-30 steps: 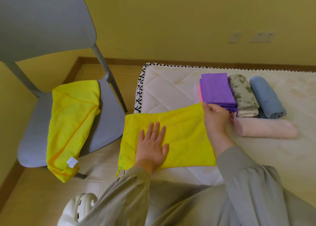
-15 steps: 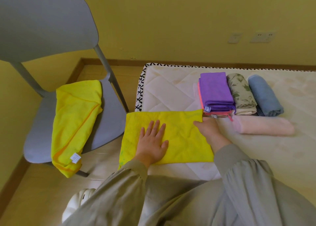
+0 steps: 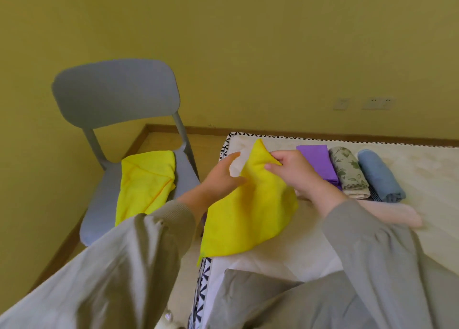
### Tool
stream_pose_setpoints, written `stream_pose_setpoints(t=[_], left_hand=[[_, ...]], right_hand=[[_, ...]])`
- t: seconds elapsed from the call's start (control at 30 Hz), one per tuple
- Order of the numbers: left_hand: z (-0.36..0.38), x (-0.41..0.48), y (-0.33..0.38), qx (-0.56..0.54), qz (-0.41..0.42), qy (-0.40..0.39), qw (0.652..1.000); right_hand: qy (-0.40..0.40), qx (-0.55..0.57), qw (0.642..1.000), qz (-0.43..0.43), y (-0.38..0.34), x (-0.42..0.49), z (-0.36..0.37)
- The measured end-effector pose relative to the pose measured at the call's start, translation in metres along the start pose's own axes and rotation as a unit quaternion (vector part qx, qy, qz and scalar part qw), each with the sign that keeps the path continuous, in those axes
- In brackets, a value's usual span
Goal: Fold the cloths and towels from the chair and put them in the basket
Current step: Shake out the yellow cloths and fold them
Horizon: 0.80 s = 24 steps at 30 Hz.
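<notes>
A yellow cloth (image 3: pixel 253 214) is lifted off the mattress (image 3: pixel 434 169) between my hands, its near end still draped over the mattress corner. My right hand (image 3: pixel 298 177) pinches its upper right edge. My left hand (image 3: pixel 221 177) holds its left edge, thumb against the cloth. A second yellow cloth (image 3: pixel 144 182) lies on the seat of the grey chair (image 3: pixel 116 97) at the left. No basket is in view.
Folded and rolled cloths lie in a row on the mattress: purple (image 3: pixel 316 161), floral (image 3: pixel 347 172), blue (image 3: pixel 377 174), and a pink roll (image 3: pixel 395 213) in front. A yellow wall with sockets (image 3: pixel 377 103) stands behind. Wooden floor lies beside the chair.
The yellow cloth lay flat under both palms; now both hands hold it and have raised its far part. The camera has tilted upward.
</notes>
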State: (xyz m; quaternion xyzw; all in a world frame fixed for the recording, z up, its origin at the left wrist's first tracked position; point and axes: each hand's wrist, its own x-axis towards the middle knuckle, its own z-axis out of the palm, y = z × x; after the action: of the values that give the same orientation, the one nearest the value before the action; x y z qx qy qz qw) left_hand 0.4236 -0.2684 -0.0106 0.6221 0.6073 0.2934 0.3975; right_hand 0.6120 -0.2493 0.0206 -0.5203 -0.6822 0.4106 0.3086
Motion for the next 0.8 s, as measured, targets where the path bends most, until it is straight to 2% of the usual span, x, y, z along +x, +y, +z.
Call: stream_pose_setpoints(t=[0.17,0.5,0.67,0.73,0.8], left_hand=[[-0.052,-0.012,0.058,-0.115,0.018,0.017,0.993],[-0.094,-0.069,0.112,-0.113,0.072,0.038,0.99],[-0.096,-0.089,0.127,-0.09,0.088,0.13,0.983],[-0.095,-0.094,0.13,-0.069,0.102,0.162,0.979],[-0.097,-0.098,0.132,-0.048,0.109,0.194,0.974]], right_hand=[[-0.059,-0.094,0.993,-0.045,-0.062,-0.003,-0.013],[-0.056,-0.14,0.983,-0.103,-0.135,-0.031,-0.029],[-0.054,-0.17,0.977,-0.113,-0.151,-0.043,-0.03],[-0.047,-0.142,0.981,-0.121,-0.151,-0.049,-0.028],[-0.008,-0.101,0.985,-0.141,-0.15,-0.056,-0.026]])
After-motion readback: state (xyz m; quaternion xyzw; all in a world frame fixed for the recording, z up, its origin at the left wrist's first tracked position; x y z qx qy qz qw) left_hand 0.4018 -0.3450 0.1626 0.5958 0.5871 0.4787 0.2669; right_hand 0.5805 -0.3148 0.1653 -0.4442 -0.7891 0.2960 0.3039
